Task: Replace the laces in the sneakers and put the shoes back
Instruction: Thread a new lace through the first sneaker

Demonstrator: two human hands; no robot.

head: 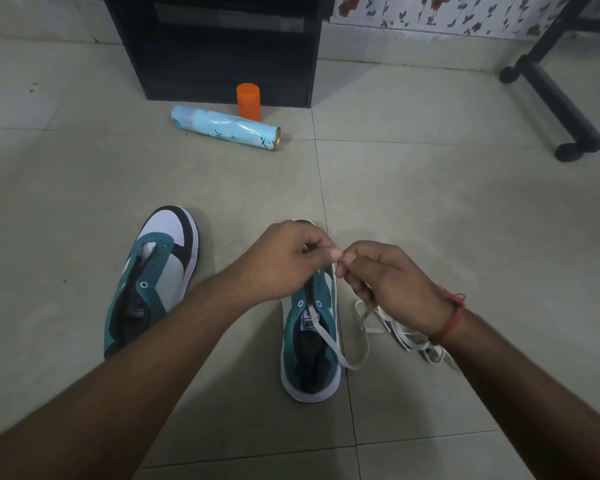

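Two green, white and black sneakers stand on the tiled floor, toes pointing away from me. The left sneaker has no lace in its eyelets. Over the front of the right sneaker my left hand and my right hand meet, both pinching a white lace between thumb and fingers. The lace loops down across the shoe's opening and out to the right. More white lace lies bunched on the floor under my right wrist. The shoe's toe is hidden by my hands.
A light blue spray can lies on its side ahead, with an orange-capped container behind it against a dark cabinet. A black stand's leg reaches in from the upper right.
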